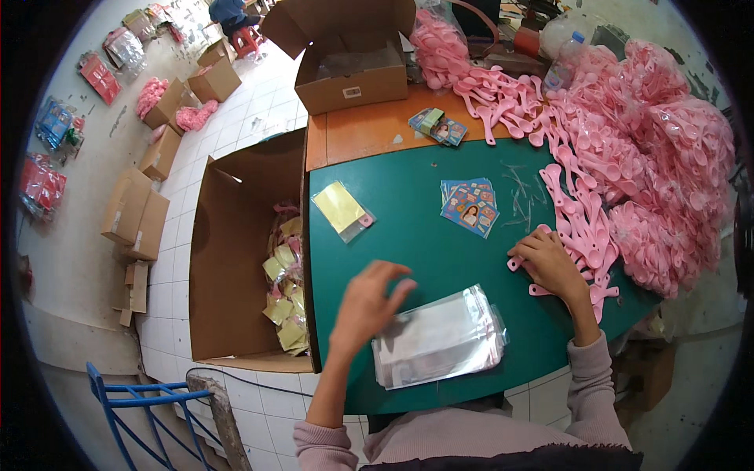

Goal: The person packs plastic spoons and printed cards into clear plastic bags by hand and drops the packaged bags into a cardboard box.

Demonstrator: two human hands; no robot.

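My left hand hovers over the green table with thumb and fingers apart, holding nothing. Just beside it lies a stack of clear plastic bags. On the right, my right hand has its fingers curled round a pink plastic spoon at the edge of a spoon pile; part of that spoon is hidden under the fingers. Ahead of the hands sits a small fan of blue printed cards. A filled clear packet with a yellow card and a pink spoon end rests near the table's left edge.
Left of the table, a deep cardboard box holds several filled packets. Big bags of pink spoons crowd the right. A banded card bundle and an open carton are at the back. A blue metal rack stands lower left.
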